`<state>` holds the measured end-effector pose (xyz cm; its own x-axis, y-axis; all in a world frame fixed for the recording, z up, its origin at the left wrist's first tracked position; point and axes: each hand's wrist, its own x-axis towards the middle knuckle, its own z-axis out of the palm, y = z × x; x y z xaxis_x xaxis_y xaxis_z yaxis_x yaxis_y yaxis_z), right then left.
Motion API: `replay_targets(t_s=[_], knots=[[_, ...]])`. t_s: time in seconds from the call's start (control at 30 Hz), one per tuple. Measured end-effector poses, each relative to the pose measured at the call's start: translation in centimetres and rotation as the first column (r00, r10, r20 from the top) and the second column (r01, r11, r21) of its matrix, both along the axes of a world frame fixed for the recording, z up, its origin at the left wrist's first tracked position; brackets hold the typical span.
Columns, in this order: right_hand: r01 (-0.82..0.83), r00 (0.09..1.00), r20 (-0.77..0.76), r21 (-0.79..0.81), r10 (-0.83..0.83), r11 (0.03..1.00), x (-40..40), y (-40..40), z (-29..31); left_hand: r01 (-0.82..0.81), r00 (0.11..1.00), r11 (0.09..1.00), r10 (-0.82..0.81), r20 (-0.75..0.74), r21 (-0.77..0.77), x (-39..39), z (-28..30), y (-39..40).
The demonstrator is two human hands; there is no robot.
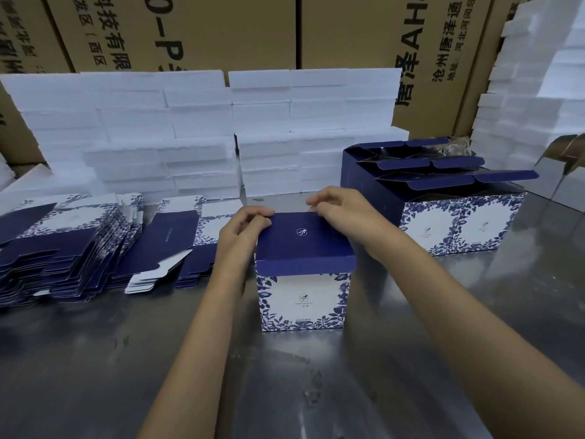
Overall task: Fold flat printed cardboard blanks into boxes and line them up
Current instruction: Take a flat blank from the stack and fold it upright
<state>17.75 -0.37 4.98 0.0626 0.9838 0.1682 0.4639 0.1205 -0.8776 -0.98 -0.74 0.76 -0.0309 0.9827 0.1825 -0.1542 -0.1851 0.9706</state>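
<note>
Left hand (245, 228) and right hand (337, 205) are both curling fingers over the far edge of the navy lid flap (302, 237) on the box in progress (302, 299), which is standing upright on the steel table (95, 359), centre front. Looks like they're tucking the lid; this box seems nearly done. Folded boxes (456, 226) are sitting lined up to the right, lids open, count unclear. Plenty left: flat blanks (72, 248) are stacking up on the left in several piles. White foam blocks (158, 134) and brown cartons (202, 30) are standing behind. Nothing is blocking the path to the row, I'd say.
</note>
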Motion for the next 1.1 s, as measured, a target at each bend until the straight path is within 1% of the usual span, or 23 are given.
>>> replay_targets(t_s=[0.07,0.17,0.2,0.27,0.33,0.4,0.47,0.53,0.57,0.63,0.73,0.83,0.93,1.0,1.1], knots=[[-0.019,0.999,0.047,-0.037,0.021,0.999,-1.0,0.0,0.4,0.019,1.0,0.999,-0.019,0.0,-0.04,-0.1,0.2,0.0],[-0.045,0.984,0.172,-0.015,0.047,0.999,-2.1,0.1,0.4,0.042,0.998,0.992,-0.046,-0.036,-0.122,-0.3,0.7,0.2],[-0.062,0.977,0.206,-0.005,0.062,0.998,-2.3,0.1,0.3,0.039,0.997,0.988,-0.05,-0.065,-0.152,-0.4,0.9,0.2],[-0.1,0.971,0.22,0.005,0.096,0.995,-2.3,0.1,-0.1,0.02,0.99,0.982,-0.047,-0.136,-0.189,-0.8,1.2,0.2],[-0.113,0.964,0.242,0.013,0.107,0.993,-2.3,0.0,-0.2,0.003,0.98,0.981,-0.042,-0.195,-0.195,-1.1,1.6,0.3],[-0.114,0.95,0.295,0.026,0.101,0.993,-2.3,0.1,-0.3,-0.012,0.961,0.982,-0.041,-0.275,-0.188,-1.2,2.4,0.5],[-0.113,0.917,0.387,0.024,0.095,0.993,-2.5,0.0,-0.1,-0.049,0.903,0.988,-0.019,-0.43,-0.147,-0.6,3.5,1.1],[-0.121,0.896,0.432,0.017,0.102,0.993,-2.6,-0.1,0.1,-0.049,0.785,0.996,-0.004,-0.619,-0.068,0.5,4.4,1.5],[-0.122,0.894,0.435,0.015,0.103,0.992,-2.6,-0.2,0.1,-0.031,0.729,0.999,-0.002,-0.685,-0.036,1.1,4.6,1.6],[-0.109,0.893,0.441,0.014,0.091,0.994,-2.6,-0.3,0.1,0.005,0.653,1.0,0.001,-0.757,0.006,1.9,4.5,1.5],[-0.079,0.871,0.487,0.005,0.067,0.997,-2.7,-0.3,0.0,0.006,0.603,0.999,0.031,-0.797,0.044,2.1,4.4,1.2],[-0.074,0.852,0.519,-0.009,0.068,0.997,-2.8,0.0,0.1,-0.022,0.567,1.0,0.023,-0.823,0.013,2.1,4.6,1.0],[-0.049,0.867,0.496,-0.011,0.048,0.999,-2.8,0.0,0.2,-0.058,0.605,0.997,0.001,-0.796,-0.042,2.1,4.6,0.7],[0.001,0.883,0.47,-0.009,0.003,1.0,-2.7,-0.1,0.0,-0.086,0.62,0.993,-0.013,-0.785,-0.084,2.1,4.5,0.6],[0.064,0.852,0.521,-0.018,-0.045,0.998,-2.6,-0.2,0.1,-0.106,0.632,0.989,-0.009,-0.775,-0.098,2.2,4.4,0.5]])
